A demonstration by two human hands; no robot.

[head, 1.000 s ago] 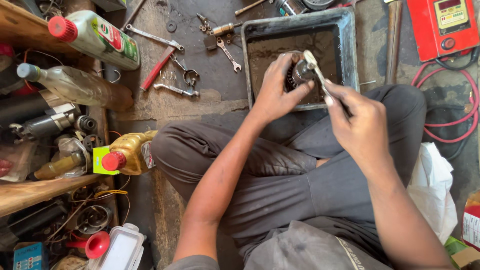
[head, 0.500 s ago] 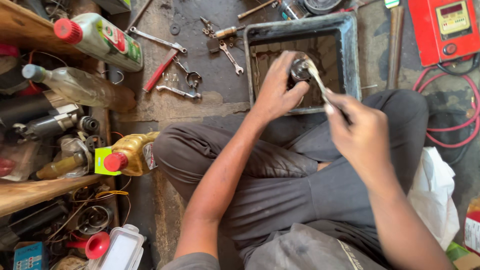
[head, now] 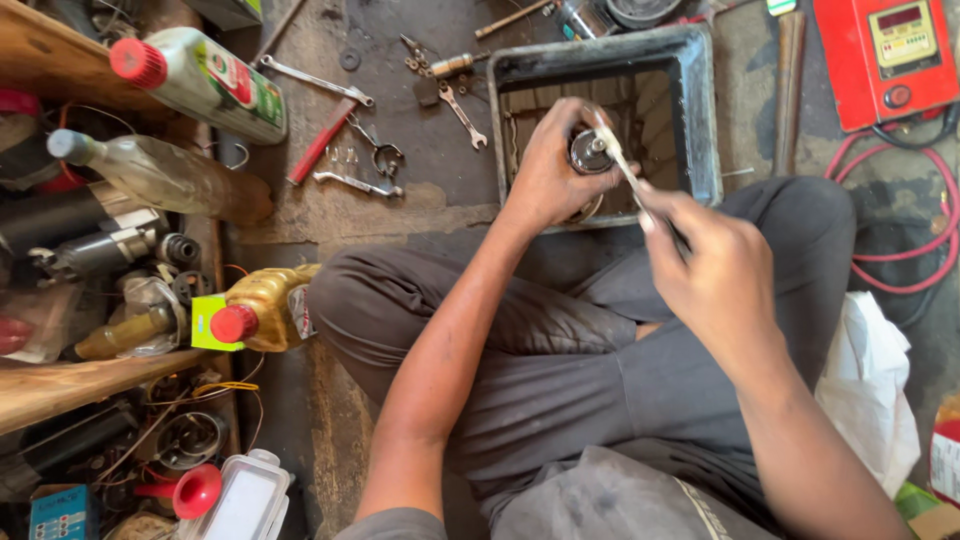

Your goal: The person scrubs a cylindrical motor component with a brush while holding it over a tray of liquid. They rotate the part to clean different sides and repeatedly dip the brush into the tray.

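Round metal part point(head: 592, 152) gripped in left hand point(head: 545, 170) over dark square tray point(head: 705, 110), presumably to catch drips, with slim tool point(head: 625, 175) clamped in right hand point(head: 715, 265), tip against it.

The round part point(head: 590, 152) in the left hand point(head: 548, 170) looked like dark metal with a dull, greasy sheen, and the thin tool point(head: 625, 170) held by the right hand point(head: 715, 270) was bare, bright metal. The square tray point(head: 705, 110) seemed matt grey plastic, grimy inside. The concrete floor point(head: 420, 190) was rough and oil-stained; the spanners point(head: 462, 115) near the tray's left edge were shiny steel. The shelf point(head: 60, 385) at the floor's left edge was worn wood. The trousers point(head: 560, 380) were matt grey cloth.
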